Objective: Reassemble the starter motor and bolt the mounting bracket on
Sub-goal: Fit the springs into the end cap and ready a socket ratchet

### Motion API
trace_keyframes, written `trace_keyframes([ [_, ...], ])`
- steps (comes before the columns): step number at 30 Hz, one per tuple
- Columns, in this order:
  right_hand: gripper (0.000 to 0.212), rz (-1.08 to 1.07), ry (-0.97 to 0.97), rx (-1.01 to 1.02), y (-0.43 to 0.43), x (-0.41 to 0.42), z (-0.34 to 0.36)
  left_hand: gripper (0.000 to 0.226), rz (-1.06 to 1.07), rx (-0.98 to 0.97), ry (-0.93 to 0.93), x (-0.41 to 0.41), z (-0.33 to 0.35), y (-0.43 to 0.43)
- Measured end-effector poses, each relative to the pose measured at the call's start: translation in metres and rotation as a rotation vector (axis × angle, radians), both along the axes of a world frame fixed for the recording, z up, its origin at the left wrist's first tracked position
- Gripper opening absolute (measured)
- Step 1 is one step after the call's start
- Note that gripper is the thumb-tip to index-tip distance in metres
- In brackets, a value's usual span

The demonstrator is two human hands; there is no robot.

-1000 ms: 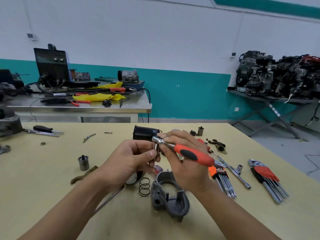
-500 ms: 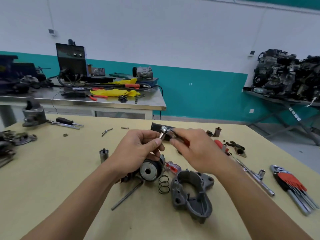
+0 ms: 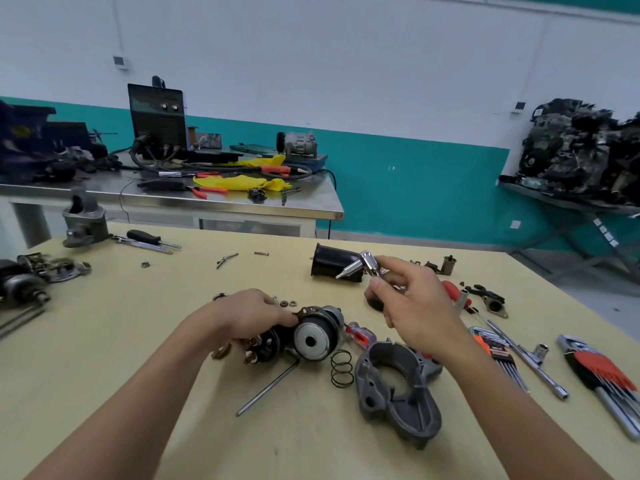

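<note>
Left hand down on the table, fingers curled over the dark end of the motor, gripping it. Motor lies on its side at table centre, its round grey face with the centre hole turned toward the camera.

Right hand up off the table at 1 o'clock from the motor, fingers closed round the ratchet. Handle mostly hidden in the palm. Head and bit stick out to the left; bit tip in free air, touching nothing.

Around the motor:
- nuts at 11 o'clock, just beside the left fingers
- can at 12 o'clock, on its side, well apart, behind the bit
- screwdriver at 3 o'clock, just beside
- spring at 5 o'clock, loose, near
- housing at 4 o'clock, hollow side up, apart from the motor
- rod at 7 o'clock, upper end close under the motor
- hex keys far out at 3 o'clock

Step in hand, as I read it: bring the bit down to a fastener on the motor. Which fastener, cannot tell; the left hand covers that end.

To do it well:
- round body will want to roll, so keep it pinned on the table
- turn the fastener up to face the bit rather than reaching in at a slant
- seat the bit square and full before any swing
- short strokes, snug only
- mind the nuts and spring when the right hand comes down

Can, spring and housing all lie separate, so most of the job looks undone
</note>
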State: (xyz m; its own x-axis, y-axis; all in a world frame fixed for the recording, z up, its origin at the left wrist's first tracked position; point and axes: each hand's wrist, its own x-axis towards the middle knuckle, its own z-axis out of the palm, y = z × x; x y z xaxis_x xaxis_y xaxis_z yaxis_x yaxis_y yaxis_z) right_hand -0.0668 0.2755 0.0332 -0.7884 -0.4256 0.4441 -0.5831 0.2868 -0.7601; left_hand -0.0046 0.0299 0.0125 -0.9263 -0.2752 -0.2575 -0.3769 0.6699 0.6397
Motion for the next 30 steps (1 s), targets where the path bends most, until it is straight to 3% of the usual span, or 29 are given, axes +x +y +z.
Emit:
trace_keyframes([
  [6, 0.038, -0.012, -0.032, 0.083, -0.008, 0.004, -0.011, 0.021, 0.103, 0.125, 0.105, 0.006, -0.005, 0.004],
  [9, 0.041, 0.004, -0.048, 0.094, -0.011, 0.011, -0.014, 0.026, 0.135, 0.168, 0.277, 0.010, -0.010, 0.014],
  [13, 0.044, 0.009, -0.110, -0.003, -0.013, 0.017, -0.011, 0.030, 0.043, -0.021, 0.540, 0.016, -0.008, 0.021],
  [16, 0.051, 0.062, -0.175, -0.052, -0.009, 0.020, -0.009, 0.032, -0.120, 0.011, 0.655, 0.017, -0.007, 0.022],
  [30, 0.046, 0.182, -0.503, -0.080, -0.018, 0.020, -0.001, 0.033, -0.269, 0.206, 0.693, 0.016, -0.019, 0.023],
])
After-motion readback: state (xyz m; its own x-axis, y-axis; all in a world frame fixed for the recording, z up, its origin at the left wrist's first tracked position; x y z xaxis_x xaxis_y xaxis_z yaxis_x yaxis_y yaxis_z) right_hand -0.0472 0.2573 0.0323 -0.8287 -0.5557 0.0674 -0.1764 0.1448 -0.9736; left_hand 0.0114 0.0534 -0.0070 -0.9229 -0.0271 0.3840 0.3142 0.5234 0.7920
